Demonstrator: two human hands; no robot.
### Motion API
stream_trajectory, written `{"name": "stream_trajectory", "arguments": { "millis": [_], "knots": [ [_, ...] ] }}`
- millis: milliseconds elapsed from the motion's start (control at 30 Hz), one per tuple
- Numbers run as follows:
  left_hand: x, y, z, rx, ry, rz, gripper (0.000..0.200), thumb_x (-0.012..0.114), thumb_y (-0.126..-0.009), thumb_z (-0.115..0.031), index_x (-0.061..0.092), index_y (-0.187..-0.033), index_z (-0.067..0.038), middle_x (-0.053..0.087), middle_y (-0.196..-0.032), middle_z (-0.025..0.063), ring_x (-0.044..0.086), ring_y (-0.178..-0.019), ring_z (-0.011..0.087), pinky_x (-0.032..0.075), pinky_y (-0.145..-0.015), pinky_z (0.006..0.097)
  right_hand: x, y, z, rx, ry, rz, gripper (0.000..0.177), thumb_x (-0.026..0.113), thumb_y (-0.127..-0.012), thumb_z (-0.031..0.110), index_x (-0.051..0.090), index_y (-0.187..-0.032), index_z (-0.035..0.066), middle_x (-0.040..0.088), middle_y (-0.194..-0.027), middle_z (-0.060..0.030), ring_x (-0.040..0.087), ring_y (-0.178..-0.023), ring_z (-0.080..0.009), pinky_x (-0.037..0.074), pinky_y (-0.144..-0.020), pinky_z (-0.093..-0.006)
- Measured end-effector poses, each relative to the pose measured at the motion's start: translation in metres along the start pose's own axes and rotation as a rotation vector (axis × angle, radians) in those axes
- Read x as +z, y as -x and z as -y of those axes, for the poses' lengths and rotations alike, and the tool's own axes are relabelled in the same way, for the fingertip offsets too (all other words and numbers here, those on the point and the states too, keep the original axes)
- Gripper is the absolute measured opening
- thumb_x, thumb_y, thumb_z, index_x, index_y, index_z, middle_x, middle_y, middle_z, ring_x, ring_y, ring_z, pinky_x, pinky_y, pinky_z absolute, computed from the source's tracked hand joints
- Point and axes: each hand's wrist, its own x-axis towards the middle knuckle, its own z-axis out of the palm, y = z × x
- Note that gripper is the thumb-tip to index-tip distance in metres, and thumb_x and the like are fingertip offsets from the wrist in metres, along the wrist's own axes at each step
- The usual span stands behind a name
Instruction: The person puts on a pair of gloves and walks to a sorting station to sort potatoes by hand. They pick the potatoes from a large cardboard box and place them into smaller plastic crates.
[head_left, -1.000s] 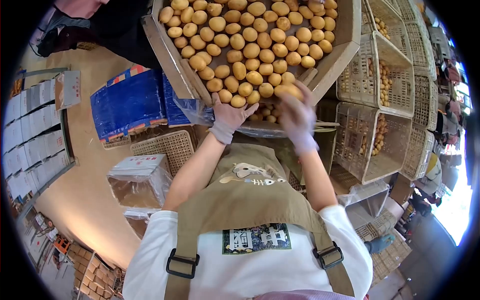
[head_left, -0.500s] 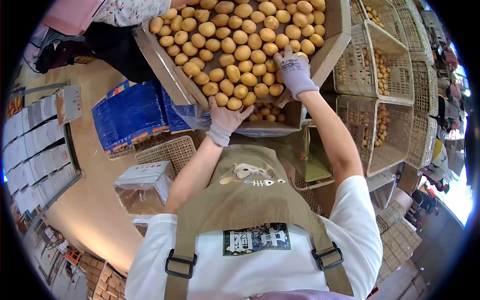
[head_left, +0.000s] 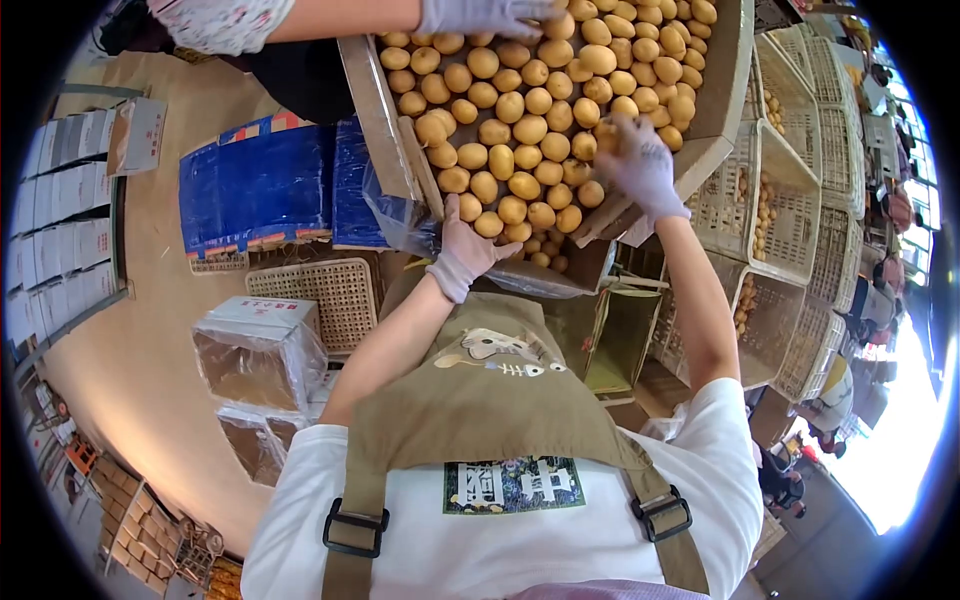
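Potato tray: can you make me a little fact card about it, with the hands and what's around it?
Tray: holds many potatoes
Left hand: gloved, fingers spread at the near edge
Right hand: gloved, blurred, at the potatoes on the right; grip unclear
Co-worker's hand: gloved, at the top of the view
Left side: blue cover
Right side: pale crates, some with potatoes inside

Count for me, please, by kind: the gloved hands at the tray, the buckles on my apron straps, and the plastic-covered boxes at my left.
Your gloved hands, left hand and right hand: 2
Co-worker's gloved hand: 1
Strap buckles: 2
Plastic-covered boxes: 2
Total: 7
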Motion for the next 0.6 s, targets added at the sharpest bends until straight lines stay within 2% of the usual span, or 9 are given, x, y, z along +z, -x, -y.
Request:
{"name": "stream_trajectory", "arguments": {
  "millis": [67, 100, 133, 200, 300, 400, 467, 567, 600],
  "knots": [
    [0.002, 0.002, 0.001, -0.023, -0.012, -0.005, 0.079, 0.032, -0.093, -0.074, 0.03, -0.156, -0.026, 0.027, -0.163, 0.0022, 0.027, -0.149, 0.0352, 0.014, -0.113, 0.0718, 0.009, -0.035, -0.005, 0.07, 0.0, -0.008, 0.044, 0.059, -0.084, 0.036, 0.061, -0.124, 0.016, 0.063, -0.119, -0.0198, 0.065, -0.104, -0.0407, 0.052, -0.09, -0.0496],
    [0.005, 0.004, -0.001, -0.031, -0.03, 0.002, 0.08, 0.031, -0.093, -0.075, 0.029, -0.156, -0.026, 0.027, -0.163, 0.0018, 0.027, -0.149, 0.0359, 0.016, -0.113, 0.0716, 0.007, -0.052, 0.001, 0.093, 0.036, 0.112, 0.049, 0.055, -0.088, 0.041, 0.058, -0.131, 0.018, 0.065, -0.123, -0.0179, 0.065, -0.109, -0.0382, 0.052, -0.092, -0.0482],
    [0.003, 0.002, -0.001, -0.034, -0.038, 0.031, 0.08, 0.031, -0.093, -0.075, 0.029, -0.156, -0.026, 0.027, -0.164, 0.0016, 0.027, -0.149, 0.0361, 0.016, -0.113, 0.0716, 0.014, -0.064, 0.003, 0.054, 0.234, 0.124, 0.048, 0.056, -0.09, 0.038, 0.056, -0.134, 0.017, 0.067, -0.122, -0.0163, 0.066, -0.11, -0.0362, 0.052, -0.092, -0.0475],
    [-0.006, -0.001, 0.0, -0.033, -0.051, 0.089, 0.08, 0.032, -0.093, -0.074, 0.028, -0.157, -0.026, 0.027, -0.164, 0.0011, 0.027, -0.149, 0.0364, 0.016, -0.113, 0.0716, 0.004, -0.086, 0.015, 0.09, 0.338, 0.316, 0.048, 0.058, -0.091, 0.034, 0.054, -0.135, 0.016, 0.069, -0.12, -0.0162, 0.066, -0.112, -0.034, 0.052, -0.091, -0.0478],
    [-0.007, -0.001, 0.0, -0.044, -0.008, 0.094, 0.081, 0.033, -0.093, -0.074, 0.026, -0.158, -0.026, 0.026, -0.164, 0.0003, 0.022, -0.15, 0.0353, 0.011, -0.114, 0.0716, -0.02, -0.111, 0.027, 0.237, 0.298, 0.557, 0.051, 0.063, -0.086, 0.025, 0.056, -0.135, 0.017, 0.07, -0.116, -0.0164, 0.068, -0.107, -0.0323, 0.053, -0.092, -0.0493],
    [-0.012, -0.001, 0.0, -0.051, 0.041, 0.125, 0.08, 0.033, -0.093, -0.073, 0.025, -0.158, -0.026, 0.025, -0.165, 0.0003, 0.019, -0.152, 0.0344, 0.009, -0.115, 0.0721, -0.037, -0.094, 0.023, 0.148, 0.138, 0.494, 0.052, 0.062, -0.083, 0.022, 0.058, -0.135, 0.021, 0.07, -0.114, -0.0171, 0.069, -0.103, -0.0325, 0.055, -0.089, -0.0472],
    [-0.011, -0.002, 0.0, -0.053, 0.064, 0.124, 0.079, 0.033, -0.094, -0.072, 0.025, -0.158, -0.026, 0.025, -0.165, 0.0003, 0.019, -0.152, 0.0344, 0.009, -0.115, 0.0723, -0.054, -0.09, 0.025, 0.076, 0.14, 0.595, 0.06, 0.062, -0.08, 0.02, 0.055, -0.139, 0.024, 0.07, -0.114, -0.0163, 0.069, -0.103, -0.0306, 0.055, -0.086, -0.0439],
    [-0.011, -0.002, 0.002, -0.023, -0.02, 0.1, 0.08, 0.034, -0.093, -0.073, 0.026, -0.157, -0.026, 0.026, -0.164, 0.0004, 0.022, -0.151, 0.0343, 0.012, -0.114, 0.0724, -0.032, -0.089, 0.025, 0.223, 0.04, 0.643, 0.071, 0.066, -0.076, 0.024, 0.049, -0.145, 0.024, 0.07, -0.116, -0.0142, 0.068, -0.104, -0.0278, 0.055, -0.088, -0.0427],
    [-0.008, 0.0, 0.003, -0.02, -0.037, 0.063, 0.08, 0.034, -0.093, -0.073, 0.026, -0.157, -0.026, 0.026, -0.164, 0.0006, 0.023, -0.15, 0.0344, 0.014, -0.113, 0.0724, -0.017, -0.085, 0.012, 0.153, -0.022, 0.594, 0.072, 0.067, -0.075, 0.026, 0.048, -0.145, 0.023, 0.07, -0.117, -0.0141, 0.068, -0.104, -0.0276, 0.054, -0.089, -0.0417]
  ]
}}
